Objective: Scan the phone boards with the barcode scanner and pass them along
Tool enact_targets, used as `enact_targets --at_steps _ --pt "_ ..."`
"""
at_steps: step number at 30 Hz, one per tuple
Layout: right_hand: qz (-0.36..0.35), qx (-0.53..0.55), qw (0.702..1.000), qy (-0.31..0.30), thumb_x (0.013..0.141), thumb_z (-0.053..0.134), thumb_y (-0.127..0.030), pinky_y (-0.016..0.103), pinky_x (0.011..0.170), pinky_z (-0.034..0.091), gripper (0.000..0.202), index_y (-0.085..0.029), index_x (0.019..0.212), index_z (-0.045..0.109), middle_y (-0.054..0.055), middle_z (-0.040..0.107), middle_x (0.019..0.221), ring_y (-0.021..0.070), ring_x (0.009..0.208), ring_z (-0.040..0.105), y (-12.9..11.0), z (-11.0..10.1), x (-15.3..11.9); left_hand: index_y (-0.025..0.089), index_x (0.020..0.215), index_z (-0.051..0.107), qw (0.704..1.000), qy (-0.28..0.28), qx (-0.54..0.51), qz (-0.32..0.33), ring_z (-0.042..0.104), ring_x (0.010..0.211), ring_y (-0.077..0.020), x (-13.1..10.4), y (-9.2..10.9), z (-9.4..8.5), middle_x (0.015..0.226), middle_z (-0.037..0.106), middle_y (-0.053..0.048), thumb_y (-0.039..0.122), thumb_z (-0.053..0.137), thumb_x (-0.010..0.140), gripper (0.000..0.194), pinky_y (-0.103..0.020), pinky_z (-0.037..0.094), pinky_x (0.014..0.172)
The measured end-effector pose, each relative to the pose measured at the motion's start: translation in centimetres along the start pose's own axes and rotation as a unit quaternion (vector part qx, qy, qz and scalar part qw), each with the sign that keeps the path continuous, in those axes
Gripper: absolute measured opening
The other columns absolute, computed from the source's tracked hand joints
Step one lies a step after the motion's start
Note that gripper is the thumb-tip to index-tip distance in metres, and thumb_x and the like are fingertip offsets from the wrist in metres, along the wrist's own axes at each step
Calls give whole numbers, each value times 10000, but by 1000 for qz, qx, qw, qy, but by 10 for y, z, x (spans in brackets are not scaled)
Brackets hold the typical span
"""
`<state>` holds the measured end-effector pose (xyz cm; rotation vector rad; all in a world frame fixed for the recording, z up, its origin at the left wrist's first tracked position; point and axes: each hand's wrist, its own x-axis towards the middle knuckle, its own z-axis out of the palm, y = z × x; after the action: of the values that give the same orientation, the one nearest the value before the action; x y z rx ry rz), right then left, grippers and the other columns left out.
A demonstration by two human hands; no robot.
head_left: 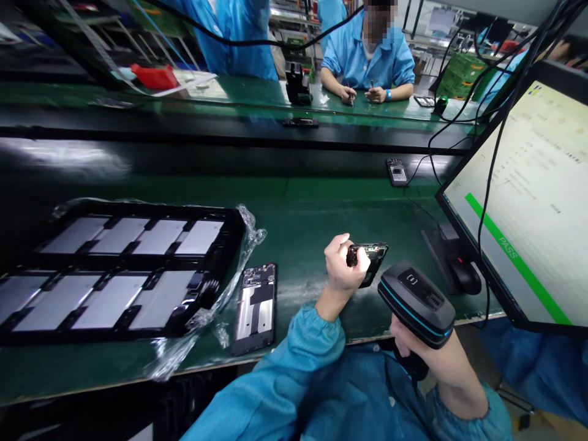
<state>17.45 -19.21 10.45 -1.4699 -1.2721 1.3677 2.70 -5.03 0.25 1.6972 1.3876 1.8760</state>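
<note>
My left hand is closed around an opened smartphone, held tilted above the green bench with its inner parts showing. In my right hand is a black handheld barcode scanner with a blue light strip; its head points toward the phone, and most of my fingers are hidden beneath it. Another opened phone lies on the bench to the left of my left forearm. Farther left sits a black tray holding several flat grey battery-like pieces.
Crumpled clear plastic wrap edges the tray. A monitor showing a green PASS bar stands at right, near a black mouse and hanging cables. One more opened phone lies farther back. Across the line, a person in blue works at a bench.
</note>
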Motion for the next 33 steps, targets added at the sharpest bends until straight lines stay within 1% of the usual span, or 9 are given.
enact_targets --at_steps 3,6,10,14,19,24,26,31,33 --pt "13 24 999 -24 872 671 -497 314 594 501 358 -182 712 612 11 586 545 167 511 571 0 -1 0 172 1071 521 1000 -22 -2 8 592 618 -120 2 0 -1 836 578 -26 332 603 827 304 -298 543 653" --pt "5 35 999 -12 853 687 -484 315 579 483 353 -184 691 599 4 570 528 166 497 558 -3 -1 0 175 972 550 999 -30 21 23 585 586 -120 7 5 -4 779 580 -18 312 606 804 224 -290 536 635" --pt "0 37 999 -3 845 692 -489 320 572 477 369 -183 668 586 5 560 518 167 488 553 -5 1 0 175 825 568 995 -42 57 67 592 567 -122 16 18 -8 683 567 3 287 604 781 126 -266 532 612" --pt "1 38 999 8 844 700 -484 320 575 477 360 -180 683 593 7 569 525 166 489 553 -6 1 0 180 727 563 991 -48 78 100 602 581 -130 21 28 -11 648 578 -5 285 590 784 123 -262 530 621" --pt "11 33 999 0 835 697 -503 322 572 481 383 -177 668 588 8 563 515 165 488 547 -9 0 -1 169 796 596 991 -60 68 100 616 610 -141 21 24 -11 679 598 -18 268 583 775 102 -276 532 653" --pt "23 23 999 1 824 702 -532 319 564 467 387 -179 705 599 0 558 508 163 481 538 -11 -2 0 152 1010 568 994 -69 6 85 612 585 -139 20 9 -5 681 584 -2 302 553 789 268 -274 520 612" --pt "24 17 1000 4 818 705 -547 315 552 455 396 -184 703 596 -1 555 504 165 480 536 -11 -2 -1 154 1039 552 995 -78 -4 69 618 607 -145 20 5 -5 699 586 -8 321 549 792 298 -283 525 626" --pt "28 16 999 -6 830 701 -529 316 566 455 398 -186 666 582 1 561 512 162 488 533 -8 -3 -1 172 914 572 993 -112 37 31 637 707 -170 24 9 -10 794 601 -56 333 550 803 196 -314 530 716" --pt "22 21 999 -13 849 699 -481 313 584 460 362 -181 675 594 -2 569 510 160 495 539 -7 -8 7 157 1052 566 989 -141 30 -8 619 666 -159 28 10 -8 798 603 -42 320 525 844 268 -317 511 700"
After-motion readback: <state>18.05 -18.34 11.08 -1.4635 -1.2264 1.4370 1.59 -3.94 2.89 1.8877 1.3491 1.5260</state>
